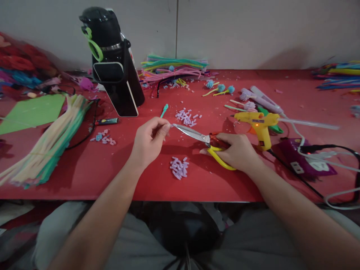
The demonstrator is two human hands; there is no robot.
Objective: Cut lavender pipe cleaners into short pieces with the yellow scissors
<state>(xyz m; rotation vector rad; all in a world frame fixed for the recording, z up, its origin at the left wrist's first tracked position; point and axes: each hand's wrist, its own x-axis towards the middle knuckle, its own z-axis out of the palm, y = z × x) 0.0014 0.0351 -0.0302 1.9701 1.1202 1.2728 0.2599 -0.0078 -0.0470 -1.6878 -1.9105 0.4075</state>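
My left hand is closed in a pinch at the scissors' tips, on a small lilac piece that is mostly hidden by the fingers. In my right hand are scissors with red and yellow handles, their blades pointing left and nearly together. Below the blades lies a pile of short lilac pipe-cleaner pieces. Another lilac pile lies just beyond them. A teal pipe-cleaner stem with a thicker end shows behind my left hand.
A black bottle and a bundle of pipe cleaners stand and lie leftward. At right are a yellow glue gun, a lilac tool, a purple power strip and cables. Blue-tipped stems lie farther back on the red table.
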